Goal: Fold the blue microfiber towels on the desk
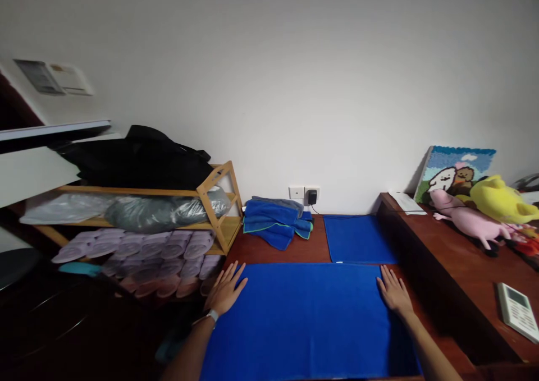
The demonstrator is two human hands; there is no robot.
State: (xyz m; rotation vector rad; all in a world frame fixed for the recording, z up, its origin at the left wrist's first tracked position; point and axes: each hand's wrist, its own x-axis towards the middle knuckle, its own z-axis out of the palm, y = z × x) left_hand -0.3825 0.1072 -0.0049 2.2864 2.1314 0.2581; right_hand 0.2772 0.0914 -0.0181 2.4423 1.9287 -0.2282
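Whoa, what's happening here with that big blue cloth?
A person has both hands at a big blue cloth spread over a reddish-brown table. The left hand is open at its far left corner, and the right hand is open at its far right corner. Beyond it lie a smaller blue cloth and a loose pile of cloths.

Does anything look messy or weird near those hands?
Yes: the cloth pile near the wall looks rumpled, its corners sticking out unevenly, while the big blue cloth between the left hand and right hand lies mostly flat. I see nothing spilled.
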